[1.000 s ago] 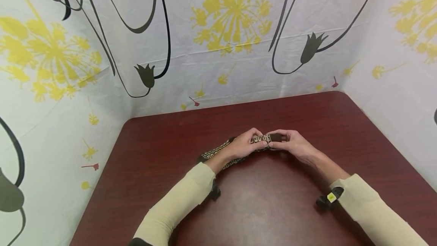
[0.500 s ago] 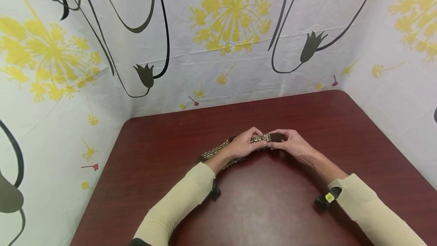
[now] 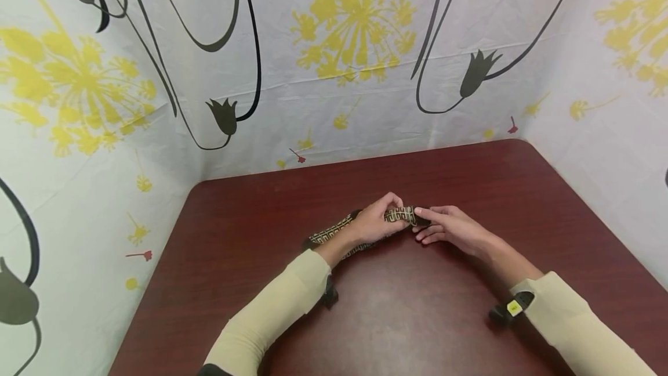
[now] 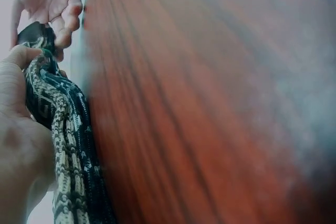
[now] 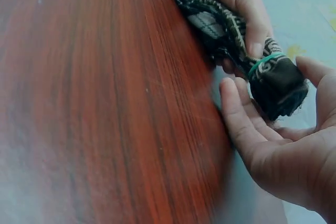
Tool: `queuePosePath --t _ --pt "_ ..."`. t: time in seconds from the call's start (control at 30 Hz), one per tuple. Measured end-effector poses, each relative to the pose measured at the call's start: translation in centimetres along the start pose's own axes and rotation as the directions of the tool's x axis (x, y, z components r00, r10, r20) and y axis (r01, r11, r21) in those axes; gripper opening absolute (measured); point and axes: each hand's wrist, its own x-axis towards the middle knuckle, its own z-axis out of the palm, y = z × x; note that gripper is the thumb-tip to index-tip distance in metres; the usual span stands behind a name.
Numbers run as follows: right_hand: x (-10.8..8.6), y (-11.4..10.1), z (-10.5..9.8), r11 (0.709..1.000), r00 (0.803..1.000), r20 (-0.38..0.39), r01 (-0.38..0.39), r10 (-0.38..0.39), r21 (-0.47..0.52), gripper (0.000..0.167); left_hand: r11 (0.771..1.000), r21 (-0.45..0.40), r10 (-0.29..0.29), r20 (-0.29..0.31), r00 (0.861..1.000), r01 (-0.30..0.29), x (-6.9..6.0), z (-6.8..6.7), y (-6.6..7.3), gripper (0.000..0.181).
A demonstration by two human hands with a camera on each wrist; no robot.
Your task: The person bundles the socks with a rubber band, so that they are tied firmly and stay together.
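Observation:
A dark knitted cloth (image 3: 399, 214) with a cream Greek-key pattern lies bunched lengthwise on the table; its exact kind cannot be told. Near its plain dark end (image 5: 281, 90) a thin green band (image 5: 265, 62) runs round it. My left hand (image 3: 373, 222) grips the bundle just behind that band, thumb on top, as the left wrist view also shows with the cloth (image 4: 65, 140) trailing back. Around the plain end, my right hand (image 3: 456, 230) has its fingers loosely spread, the thumb by one side and the other fingers by the other. Whether they touch the cloth is unclear.
The dark red wooden table (image 3: 386, 312) has rounded far corners. White cloth walls (image 3: 313, 97) with yellow and grey flower prints stand along its back and sides. A black wrist camera (image 3: 503, 312) hangs below the right cuff.
My right hand has loosened its pinch at the banded end. Its fingers have spread and dropped lower, the thumb now over the cloth. The left hand keeps its grip nearly in place.

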Motion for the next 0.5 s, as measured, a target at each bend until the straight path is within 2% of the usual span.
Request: queuePosePath --t 0.1,0.17,0.33,0.4,0.5 --pt "-0.09 -0.02 0.28 0.999 0.999 -0.017 0.038 -0.038 0.024 0.062 0.998 0.06 0.018 0.003 1.0 -0.018 0.03 0.06 -0.04 0.032" --pt "-0.11 -0.08 0.51 0.997 0.997 -0.034 0.072 -0.071 0.029 0.053 0.998 0.056 0.036 0.018 0.999 -0.037 -0.1 -0.1 0.01 0.032" --pt "-0.26 -0.08 0.73 0.987 0.984 -0.081 0.152 -0.156 -0.056 0.046 0.99 -0.116 0.091 0.069 0.993 -0.083 -0.32 -0.59 0.04 0.021" --pt "-0.37 0.02 0.78 0.979 0.978 -0.091 0.181 -0.19 -0.096 0.046 0.984 -0.148 0.112 0.055 0.992 -0.102 -0.25 -0.63 0.04 0.019" --pt "-0.52 0.18 0.81 0.96 0.965 -0.091 0.231 -0.248 -0.159 0.047 0.982 -0.146 0.122 0.008 0.993 -0.119 -0.27 -0.56 0.1 0.018"
